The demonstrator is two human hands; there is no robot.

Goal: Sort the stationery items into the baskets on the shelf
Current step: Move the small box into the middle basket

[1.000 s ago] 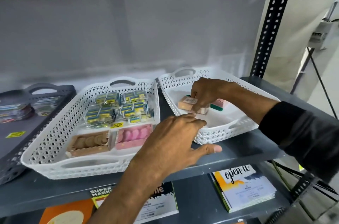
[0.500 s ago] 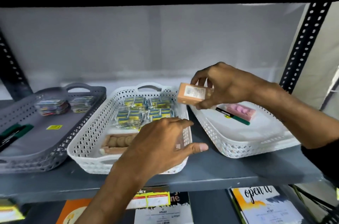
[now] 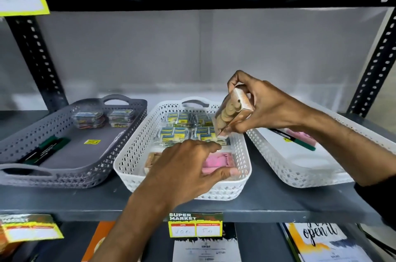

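Your right hand [image 3: 265, 107] grips the small tan cardboard box with a clear window [image 3: 232, 112], tilted, above the far right corner of the middle white perforated plastic basket [image 3: 132, 154]. Your left hand [image 3: 188, 167] is open over the near part of this basket, fingers spread, beside the pink box [image 3: 216, 162].

Setting: retail shop, stationery section.
Evidence: "SUPER MARKET" price tag [image 3: 195, 224] on shelf edge [image 3: 278, 212]; slotted metal upright [image 3: 40, 62]; baskets [image 3: 132, 154] of packaged goods.
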